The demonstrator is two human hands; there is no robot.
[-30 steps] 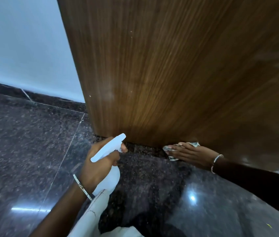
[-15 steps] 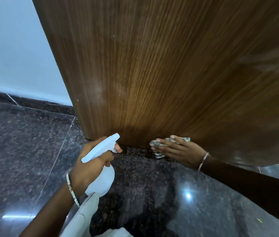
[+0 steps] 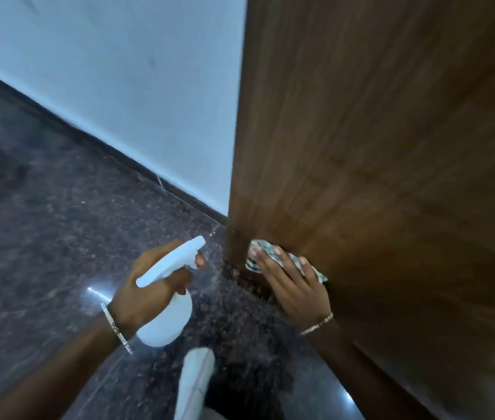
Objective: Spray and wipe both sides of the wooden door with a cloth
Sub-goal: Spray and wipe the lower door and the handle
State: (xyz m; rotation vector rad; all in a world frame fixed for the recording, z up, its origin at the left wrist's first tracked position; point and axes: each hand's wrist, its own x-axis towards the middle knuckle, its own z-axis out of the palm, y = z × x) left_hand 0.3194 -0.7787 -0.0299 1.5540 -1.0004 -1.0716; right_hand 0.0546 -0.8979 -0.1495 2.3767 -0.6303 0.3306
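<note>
Down at the foot of the door (image 3: pixel 361 147), and the wood fills the view from twelve o'clock round to five. The right hand (image 3: pixel 296 287) lies flat on the cloth (image 3: pixel 251 262), fingers straight and spread, pressing it against the face at the bottom corner by the vertical edge, just right of centre. No clench there. The grip is released and the palm does the work, which makes sense: a flat hand spreads the pressure and lets the cloth slide over the wood. The cloth touches the door just above the gap over the dark floor (image 3: pixel 58 207).

At nine o'clock of it, the left hand (image 3: pixel 144 294) has its grip wrapped round the neck of the white spray bottle (image 3: pixel 169 321), one finger hooked in front at the trigger. The nozzle points towards one o'clock, at that same corner (handy, ready to fire without a change of hold). Bottle and door are apart.

My read is that this is the low wipe on this side, the lowest strip of the panel. The other side is out of sight, so I can't say how it stands. The next move calls for a run along the bottom edge, and the worry is the cloth snagging under the door. The pale wall (image 3: pixel 119 86) runs behind at ten o'clock.
</note>
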